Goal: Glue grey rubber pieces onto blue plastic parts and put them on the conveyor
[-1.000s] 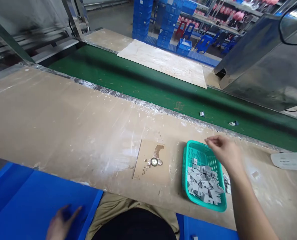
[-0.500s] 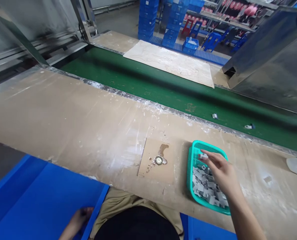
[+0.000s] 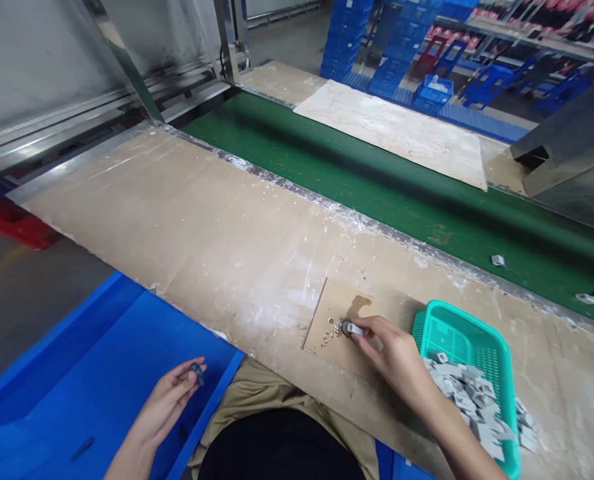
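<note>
My right hand (image 3: 384, 343) pinches a small light-grey plastic piece (image 3: 355, 329) over a small round metal cap (image 3: 346, 327) that sits on a cardboard square (image 3: 321, 325). The piece's lower end is at the cap; whether it touches, I cannot tell. Wet spots and droplets mark the cardboard around the cap. Above the blue bin (image 3: 101, 353), my left hand (image 3: 169, 397) has its fingers closed around a small dark blue-grey part (image 3: 197, 373). To the right stands a green basket (image 3: 504, 360) holding many grey pieces (image 3: 469, 390).
A green conveyor belt (image 3: 357, 167) runs behind the worktable (image 3: 177, 207), carrying a grey piece (image 3: 497, 260) and another small part (image 3: 587, 299). A white board (image 3: 391, 130) lies beyond it. More grey pieces (image 3: 525, 427) lie right of the basket.
My right hand has moved left from the basket to the metal cap with the grey piece. My left hand has risen from low in the bin, showing the dark part. The view has shifted left.
</note>
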### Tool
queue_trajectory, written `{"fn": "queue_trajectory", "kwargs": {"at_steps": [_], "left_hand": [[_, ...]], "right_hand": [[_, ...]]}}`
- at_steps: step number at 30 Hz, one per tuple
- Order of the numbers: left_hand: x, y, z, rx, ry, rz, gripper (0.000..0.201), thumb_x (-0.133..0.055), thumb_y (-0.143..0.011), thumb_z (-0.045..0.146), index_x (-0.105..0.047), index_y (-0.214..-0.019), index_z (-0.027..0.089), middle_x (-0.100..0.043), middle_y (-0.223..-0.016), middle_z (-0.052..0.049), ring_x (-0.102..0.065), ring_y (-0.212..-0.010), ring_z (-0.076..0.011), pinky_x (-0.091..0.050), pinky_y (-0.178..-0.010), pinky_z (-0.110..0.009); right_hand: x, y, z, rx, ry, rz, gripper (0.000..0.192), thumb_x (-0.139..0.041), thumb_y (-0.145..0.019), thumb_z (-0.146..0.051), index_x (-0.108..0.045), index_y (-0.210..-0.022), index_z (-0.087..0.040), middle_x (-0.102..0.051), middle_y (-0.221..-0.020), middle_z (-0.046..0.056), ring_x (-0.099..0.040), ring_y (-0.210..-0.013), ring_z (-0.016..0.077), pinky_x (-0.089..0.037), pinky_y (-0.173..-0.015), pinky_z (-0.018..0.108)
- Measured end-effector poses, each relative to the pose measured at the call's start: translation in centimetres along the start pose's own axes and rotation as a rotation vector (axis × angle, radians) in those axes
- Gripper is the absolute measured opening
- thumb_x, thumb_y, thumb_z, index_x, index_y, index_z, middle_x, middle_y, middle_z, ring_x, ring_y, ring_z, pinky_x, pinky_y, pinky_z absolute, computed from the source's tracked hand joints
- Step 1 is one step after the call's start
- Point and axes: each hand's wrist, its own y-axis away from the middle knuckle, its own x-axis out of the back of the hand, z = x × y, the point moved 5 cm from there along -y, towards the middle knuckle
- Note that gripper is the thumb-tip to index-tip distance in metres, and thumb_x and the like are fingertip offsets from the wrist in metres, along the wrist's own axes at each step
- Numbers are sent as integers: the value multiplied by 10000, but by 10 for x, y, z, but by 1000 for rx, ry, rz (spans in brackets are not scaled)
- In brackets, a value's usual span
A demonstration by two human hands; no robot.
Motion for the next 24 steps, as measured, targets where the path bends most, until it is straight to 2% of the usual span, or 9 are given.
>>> {"fn": "queue_trajectory", "kwargs": {"at_steps": [2, 5, 8, 11, 15, 16, 18, 21, 24], "left_hand": [[-17, 15, 10, -37, 82, -10, 532, -910, -331, 351, -706, -782, 154, -721, -814, -53, -651, -791, -143, -519, -684, -151], [-49, 32, 18, -106, 109, -97, 403, -897, -415, 308, -708, -731, 146, -725, -799, -46, -670, -764, -148, -540, -731, -173], [-87, 44, 23, -279, 81, -189, 287, -870, -496, 259, -693, -698, 159, -716, -703, -16, -686, -698, -146, -555, -677, -165], [-129, 62, 31, -613, 5, -249, 156, -798, -621, 169, -678, -719, 188, -709, -677, 18, -681, -590, -126, -557, -577, -156], [-177, 102, 50, -1254, -233, -258, 200, -718, -684, 32, -660, -805, 179, -714, -773, -8, -689, -656, -133, -566, -582, -181], [-185, 110, 53, -1373, -288, -263, 222, -714, -678, 7, -656, -822, 166, -713, -784, -23, -691, -704, -142, -571, -609, -189], [-195, 121, 57, -1520, -361, -288, 248, -696, -684, -23, -649, -863, 143, -710, -797, -47, -688, -761, -149, -578, -650, -202], [-200, 127, 59, -1626, -402, -319, 289, -680, -688, -46, -644, -918, 124, -709, -830, -65, -684, -789, -154, -588, -694, -230], [-200, 129, 55, -1685, -411, -349, 328, -670, -683, -65, -641, -963, 104, -707, -871, -88, -682, -831, -176, -594, -731, -263]], "right_hand": [[-7, -2, 3, 13, -4, -23, 171, -506, -864, -237, -655, -933, -189, -690, -887, 87, -654, -771, 207, -534, -708, 332], [-7, -2, 4, -13, -28, -28, 170, -518, -852, -249, -665, -909, -186, -691, -889, 88, -654, -782, 213, -527, -729, 345], [2, 1, -1, -159, -145, 18, 159, -602, -799, -300, -672, -889, -188, -698, -836, 82, -652, -735, 217, -518, -703, 347], [8, 12, -17, -386, -519, 28, 195, -700, -721, -346, -648, -819, -186, -699, -754, 67, -648, -676, 199, -510, -648, 312], [-3, 33, -54, -600, -1066, -66, 230, -740, -693, -359, -593, -720, -185, -689, -648, 30, -613, -560, 142, -476, -597, 264], [-6, 37, -61, -630, -1142, -62, 237, -748, -686, -358, -589, -711, -183, -689, -635, 26, -609, -551, 136, -468, -597, 258], [-9, 43, -69, -673, -1216, -18, 245, -762, -671, -351, -591, -706, -179, -689, -625, 24, -607, -547, 131, -459, -601, 252], [-12, 46, -69, -690, -1233, 37, 244, -766, -667, -345, -592, -706, -179, -690, -630, 29, -610, -567, 143, -465, -622, 267], [-14, 44, -65, -683, -1239, 6, 249, -762, -670, -352, -581, -710, -186, -687, -630, 28, -614, -590, 162, -473, -641, 291]]}}
